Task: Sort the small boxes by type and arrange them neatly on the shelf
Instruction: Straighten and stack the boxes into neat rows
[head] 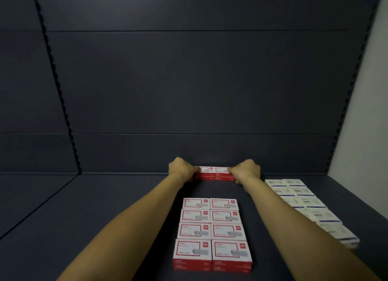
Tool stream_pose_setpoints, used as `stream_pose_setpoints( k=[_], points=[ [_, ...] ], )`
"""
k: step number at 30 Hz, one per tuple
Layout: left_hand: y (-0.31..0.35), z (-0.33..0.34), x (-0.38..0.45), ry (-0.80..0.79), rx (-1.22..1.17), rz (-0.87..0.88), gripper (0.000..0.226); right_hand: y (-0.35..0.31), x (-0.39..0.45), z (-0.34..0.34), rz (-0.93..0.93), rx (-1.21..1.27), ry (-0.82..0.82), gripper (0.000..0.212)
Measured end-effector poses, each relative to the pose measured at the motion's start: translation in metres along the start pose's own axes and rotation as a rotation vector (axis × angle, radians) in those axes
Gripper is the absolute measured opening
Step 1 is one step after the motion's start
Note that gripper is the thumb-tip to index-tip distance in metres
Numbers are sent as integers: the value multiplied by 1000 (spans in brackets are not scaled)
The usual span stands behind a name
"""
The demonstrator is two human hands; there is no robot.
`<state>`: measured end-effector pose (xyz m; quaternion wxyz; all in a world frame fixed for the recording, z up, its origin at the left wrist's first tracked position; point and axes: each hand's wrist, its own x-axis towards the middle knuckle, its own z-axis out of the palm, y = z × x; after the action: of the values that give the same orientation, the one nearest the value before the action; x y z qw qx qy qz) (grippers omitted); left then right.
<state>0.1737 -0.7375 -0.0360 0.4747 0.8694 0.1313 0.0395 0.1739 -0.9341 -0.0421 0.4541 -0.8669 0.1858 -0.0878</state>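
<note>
Red-and-white boxes, seemingly two side by side and stacked two high, sit at the shelf back, gripped at their ends by the left hand and right hand. Nearer than the grip, a tidy red block stands; rightward, blue-white boxes line up, so sorting looks nearly finished. Fingertips and labels are too blurred to read.

Dark slate back panel rising behind, crossed by thin horizontal seams. Slotted upright strip slanting down the left side — a second slotted strip along the right. Pale wall beyond the right edge.
</note>
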Motion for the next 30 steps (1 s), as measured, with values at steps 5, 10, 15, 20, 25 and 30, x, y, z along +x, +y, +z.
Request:
stream_pose_setpoints(
  k=[5,10,15,20,25,30],
  points=[
    [-9,-8,-10,-26,-11,9,32,0,-28,-8,22,18,-8,31],
    [-18,-20,-29,-60,-33,4,31,2,-58,-13,29,18,9,31],
    [-26,-31,-54,-44,-51,-9,33,2,-77,-12,8,19,-12,29],
    [-28,-39,-77,-48,-40,-44,32,8,-96,-23,4,23,-45,29],
    [-28,-41,-98,-34,-34,-84,38,14,-108,-32,11,60,-106,26],
    [-31,-44,-104,-32,-75,-124,42,17,-109,-35,26,109,-126,19]
  ],
)
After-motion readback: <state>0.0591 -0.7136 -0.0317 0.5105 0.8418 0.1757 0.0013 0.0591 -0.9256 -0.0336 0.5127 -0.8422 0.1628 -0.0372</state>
